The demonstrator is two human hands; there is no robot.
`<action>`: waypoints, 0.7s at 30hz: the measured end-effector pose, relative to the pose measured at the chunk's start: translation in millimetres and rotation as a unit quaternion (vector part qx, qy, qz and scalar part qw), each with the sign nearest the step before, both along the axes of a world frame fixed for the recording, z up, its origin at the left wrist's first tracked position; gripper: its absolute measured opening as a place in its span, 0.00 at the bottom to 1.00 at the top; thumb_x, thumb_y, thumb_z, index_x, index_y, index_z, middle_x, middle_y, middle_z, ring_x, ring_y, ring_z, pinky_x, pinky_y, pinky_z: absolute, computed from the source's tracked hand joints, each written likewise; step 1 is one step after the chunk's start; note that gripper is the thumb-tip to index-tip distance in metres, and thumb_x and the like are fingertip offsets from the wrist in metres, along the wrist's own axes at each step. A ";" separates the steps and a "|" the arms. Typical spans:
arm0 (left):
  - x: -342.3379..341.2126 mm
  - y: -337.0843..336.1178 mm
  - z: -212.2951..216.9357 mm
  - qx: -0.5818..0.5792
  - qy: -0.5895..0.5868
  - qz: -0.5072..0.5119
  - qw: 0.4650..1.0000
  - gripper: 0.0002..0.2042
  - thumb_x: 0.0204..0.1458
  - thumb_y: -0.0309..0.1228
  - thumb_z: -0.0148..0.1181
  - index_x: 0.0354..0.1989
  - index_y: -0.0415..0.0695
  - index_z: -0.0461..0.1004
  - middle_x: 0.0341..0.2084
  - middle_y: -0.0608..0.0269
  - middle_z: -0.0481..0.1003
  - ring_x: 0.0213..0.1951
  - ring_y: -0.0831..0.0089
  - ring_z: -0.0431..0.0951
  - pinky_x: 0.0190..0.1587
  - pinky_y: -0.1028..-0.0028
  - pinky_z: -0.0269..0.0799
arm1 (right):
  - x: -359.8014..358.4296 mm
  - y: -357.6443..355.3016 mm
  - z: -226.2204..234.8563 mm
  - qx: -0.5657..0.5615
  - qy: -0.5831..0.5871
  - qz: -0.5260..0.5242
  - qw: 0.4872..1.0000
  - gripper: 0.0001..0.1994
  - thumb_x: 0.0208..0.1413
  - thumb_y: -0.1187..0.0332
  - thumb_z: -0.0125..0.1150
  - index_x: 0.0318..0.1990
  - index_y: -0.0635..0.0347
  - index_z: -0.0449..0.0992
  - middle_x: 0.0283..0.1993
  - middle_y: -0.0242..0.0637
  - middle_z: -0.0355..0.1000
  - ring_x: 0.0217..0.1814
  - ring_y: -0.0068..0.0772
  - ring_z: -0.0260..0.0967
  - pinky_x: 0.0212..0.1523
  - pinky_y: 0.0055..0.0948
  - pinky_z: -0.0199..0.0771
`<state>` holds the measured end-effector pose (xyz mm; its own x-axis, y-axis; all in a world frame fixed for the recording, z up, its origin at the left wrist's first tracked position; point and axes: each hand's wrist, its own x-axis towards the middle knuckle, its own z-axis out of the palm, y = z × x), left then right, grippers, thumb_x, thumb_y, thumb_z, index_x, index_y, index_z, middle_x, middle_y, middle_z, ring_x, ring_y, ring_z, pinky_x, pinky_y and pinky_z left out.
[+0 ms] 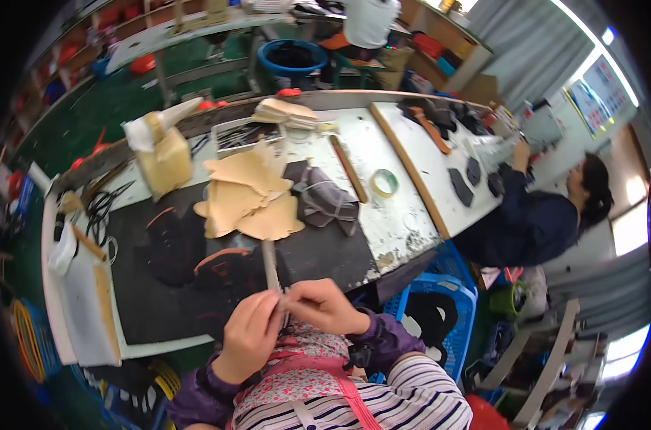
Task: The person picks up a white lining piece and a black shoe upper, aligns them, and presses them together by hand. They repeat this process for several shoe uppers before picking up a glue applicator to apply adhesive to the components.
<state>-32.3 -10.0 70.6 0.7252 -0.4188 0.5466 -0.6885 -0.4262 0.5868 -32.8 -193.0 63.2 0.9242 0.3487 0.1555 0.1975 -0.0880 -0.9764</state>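
Close in front of my body, my left hand [250,333] pinches the near end of a narrow pale strip [270,265], whose far end reaches over the dark mat [143,315]. The fingertips of my right hand [322,304] are pressed together right beside the left ones; what they hold is too small to make out. Under and left of the strip lie black pieces with orange edges [225,261]. Beyond them is a loose pile of tan cut-out pieces [246,197]. A grey bundle bound with a band [325,193] sits to its right.
A tape roll [384,183] and a wooden bar [409,168] lie to the right. At the back stand a tool tray [246,136] and a yellowish block-shaped container [164,161]. A blue basket [458,315] is by my right side. Another person [533,208] works at the right.
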 end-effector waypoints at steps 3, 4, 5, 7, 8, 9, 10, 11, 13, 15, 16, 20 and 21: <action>-5.4 5.7 5.3 -0.069 0.063 -0.021 0.995 0.13 0.40 0.18 0.65 0.37 0.36 0.74 0.34 0.50 0.76 0.36 0.57 0.78 0.39 0.70 0.75 | -6.5 11.6 2.5 0.048 -0.059 -0.007 0.997 0.02 0.54 0.76 0.56 0.31 0.66 0.73 0.22 0.34 0.68 0.22 0.21 0.63 0.23 0.22 0.61; -7.2 9.2 7.9 -0.095 0.091 -0.028 0.991 0.12 0.39 0.17 0.65 0.35 0.36 0.75 0.32 0.50 0.77 0.34 0.58 0.78 0.37 0.71 0.75 | -7.2 12.2 6.3 0.047 -0.062 -0.015 0.997 0.02 0.54 0.76 0.56 0.31 0.66 0.73 0.22 0.34 0.68 0.22 0.21 0.63 0.23 0.22 0.61; -7.9 11.1 8.7 -0.120 0.120 -0.034 0.985 0.11 0.38 0.16 0.66 0.33 0.36 0.75 0.30 0.50 0.78 0.32 0.60 0.79 0.35 0.71 0.75 | -7.4 12.5 10.7 0.048 -0.076 0.000 0.996 0.02 0.54 0.76 0.56 0.31 0.66 0.72 0.22 0.35 0.68 0.21 0.21 0.63 0.22 0.22 0.61; -7.7 12.0 7.6 -0.130 0.134 -0.048 0.981 0.11 0.37 0.16 0.66 0.32 0.36 0.75 0.30 0.50 0.78 0.32 0.61 0.79 0.35 0.72 0.74 | -7.5 12.3 15.7 0.051 -0.102 0.031 0.993 0.03 0.54 0.77 0.56 0.30 0.66 0.72 0.22 0.35 0.68 0.20 0.22 0.63 0.21 0.23 0.60; -7.0 11.9 6.8 -0.140 0.150 -0.055 0.977 0.11 0.37 0.16 0.67 0.31 0.36 0.75 0.30 0.51 0.78 0.31 0.63 0.79 0.34 0.73 0.74 | -8.0 12.4 14.2 0.049 -0.104 0.025 0.993 0.03 0.54 0.77 0.56 0.30 0.66 0.72 0.22 0.35 0.68 0.20 0.22 0.63 0.21 0.23 0.60; -8.3 13.7 7.0 -0.149 0.166 -0.056 0.973 0.10 0.36 0.16 0.67 0.30 0.36 0.76 0.29 0.51 0.78 0.31 0.65 0.79 0.34 0.73 0.74 | -9.8 15.0 12.3 0.061 -0.087 0.030 0.994 0.04 0.53 0.76 0.57 0.28 0.66 0.71 0.22 0.35 0.68 0.20 0.22 0.62 0.21 0.23 0.59; -8.8 15.7 6.4 -0.149 0.166 -0.058 0.973 0.10 0.36 0.16 0.67 0.30 0.36 0.76 0.29 0.51 0.78 0.31 0.65 0.79 0.34 0.73 0.74 | -11.5 17.4 11.5 0.072 -0.070 0.034 0.994 0.05 0.53 0.76 0.58 0.27 0.66 0.71 0.22 0.34 0.67 0.19 0.23 0.62 0.20 0.24 0.58; -8.7 17.9 5.0 -0.159 0.186 -0.073 0.967 0.10 0.36 0.16 0.67 0.30 0.36 0.76 0.29 0.52 0.78 0.31 0.65 0.79 0.33 0.73 0.74 | -13.2 18.2 10.8 0.084 -0.052 0.038 0.994 0.06 0.53 0.76 0.59 0.25 0.66 0.70 0.21 0.34 0.67 0.18 0.23 0.61 0.19 0.24 0.57; -7.6 21.3 1.0 -0.179 0.227 -0.102 0.952 0.11 0.35 0.16 0.68 0.29 0.36 0.76 0.28 0.53 0.78 0.30 0.67 0.79 0.32 0.74 0.73 | -16.9 16.7 10.4 0.088 -0.015 0.045 0.995 0.07 0.52 0.76 0.59 0.24 0.65 0.70 0.22 0.34 0.67 0.19 0.24 0.62 0.20 0.24 0.58; -7.2 26.3 -5.9 -0.174 0.255 -0.109 0.945 0.10 0.36 0.16 0.67 0.29 0.36 0.75 0.28 0.53 0.78 0.31 0.67 0.78 0.33 0.74 0.73 | -18.9 18.9 8.7 0.104 0.065 0.083 0.989 0.10 0.51 0.75 0.61 0.22 0.65 0.68 0.22 0.34 0.67 0.21 0.24 0.63 0.22 0.25 0.59; -5.6 27.1 -10.4 -0.170 0.279 -0.122 0.937 0.09 0.37 0.16 0.66 0.28 0.36 0.74 0.29 0.52 0.77 0.32 0.67 0.78 0.34 0.73 0.73 | -17.8 16.3 5.1 0.109 0.072 0.091 0.987 0.10 0.51 0.75 0.61 0.22 0.65 0.68 0.22 0.34 0.67 0.21 0.24 0.63 0.22 0.25 0.59; -10.3 33.2 -22.4 -0.295 0.456 -0.143 0.827 0.06 0.44 0.18 0.61 0.27 0.36 0.69 0.33 0.51 0.76 0.36 0.68 0.77 0.39 0.73 0.73 | -11.9 3.4 -7.3 0.114 -0.009 0.077 0.990 0.14 0.50 0.77 0.62 0.17 0.63 0.64 0.28 0.39 0.70 0.29 0.24 0.65 0.30 0.24 0.64; -9.1 36.3 -20.6 -0.296 0.461 -0.129 0.826 0.06 0.44 0.18 0.61 0.27 0.36 0.69 0.33 0.51 0.76 0.36 0.68 0.77 0.39 0.73 0.73 | -13.9 -4.9 -5.7 0.137 -0.018 0.049 0.989 0.15 0.50 0.78 0.61 0.16 0.62 0.62 0.31 0.41 0.71 0.31 0.25 0.65 0.33 0.25 0.65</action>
<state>-41.4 26.3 50.0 0.8763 -0.4812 -0.0240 0.1447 0.2154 0.9657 -46.7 -198.0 57.4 0.8802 0.3771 0.2883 0.2268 0.1995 -0.9533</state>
